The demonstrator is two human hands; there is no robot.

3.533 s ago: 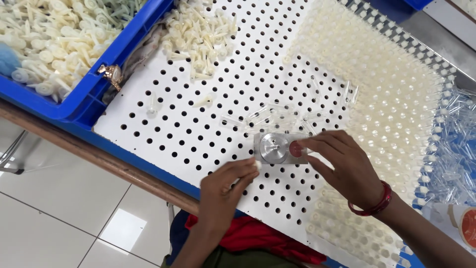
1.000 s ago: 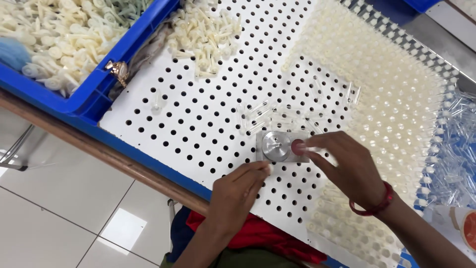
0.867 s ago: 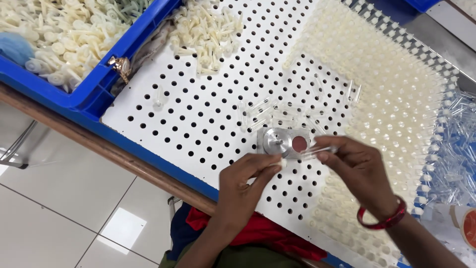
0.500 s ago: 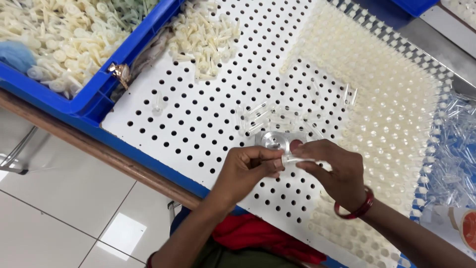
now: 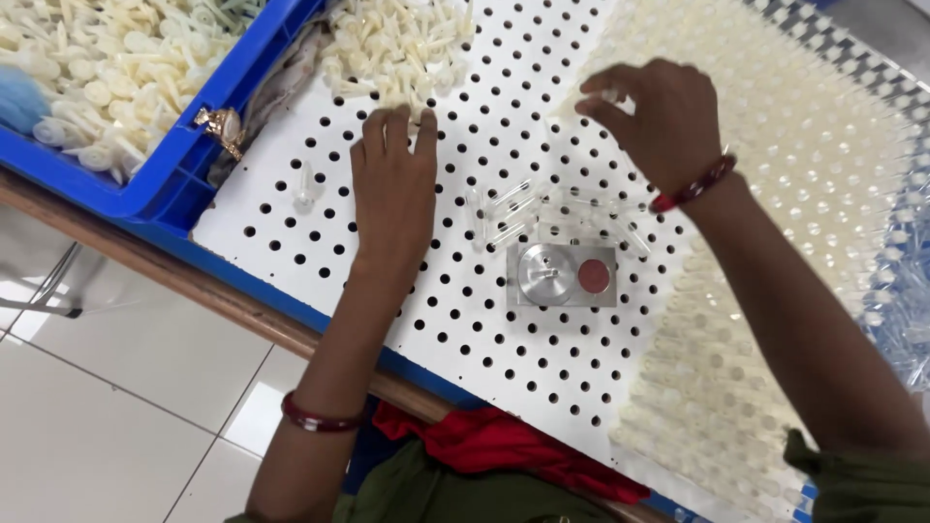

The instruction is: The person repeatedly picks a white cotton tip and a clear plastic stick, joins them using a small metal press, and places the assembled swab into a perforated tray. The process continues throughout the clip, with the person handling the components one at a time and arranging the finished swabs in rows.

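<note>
Nearest on the white tabletop (image 5: 291, 242) full of round holes lies a small shiny metal block (image 5: 564, 275) with a red dot. Nobody holds it now; a moment ago both hands worked right over it. Clear little tubes (image 5: 513, 208) lie just behind it. Farther up, the left hand (image 5: 392, 184) lies flat, fingers together, tips touching the heap of pale plastic caps (image 5: 397, 44). The right hand (image 5: 659, 116) has moved away to the bumpy rows of cream pieces (image 5: 823, 145), pinching something small I cannot make out. A blue bin (image 5: 184, 165) sits at the far left.
</note>
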